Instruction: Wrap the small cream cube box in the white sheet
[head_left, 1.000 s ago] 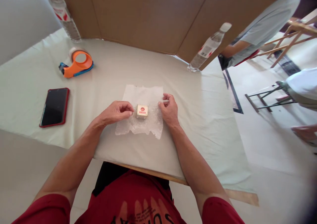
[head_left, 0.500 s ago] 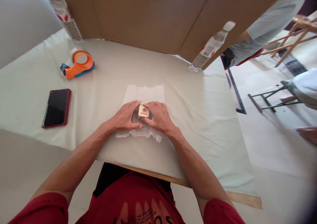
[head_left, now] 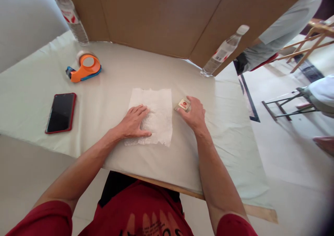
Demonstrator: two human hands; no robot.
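A sheet of bubble wrap lies flat on the cloth-covered table in front of me. My left hand rests on its left part with fingers stretched and thumb spread. Right of the sheet, my right hand grips a small box between thumb and fingers. The box has a pale top with a red round mark and red lettering; its far sides are partly hidden by my fingers.
An orange tape dispenser and a red-cased phone lie on the left. Two water bottles stand by the cardboard panel at the back. Another person's sleeve and a folding stool are on the right.
My right hand has carried the small box off the bubble wrap to the right. My left hand has stayed on the sheet, whose near edge now lies flatter.
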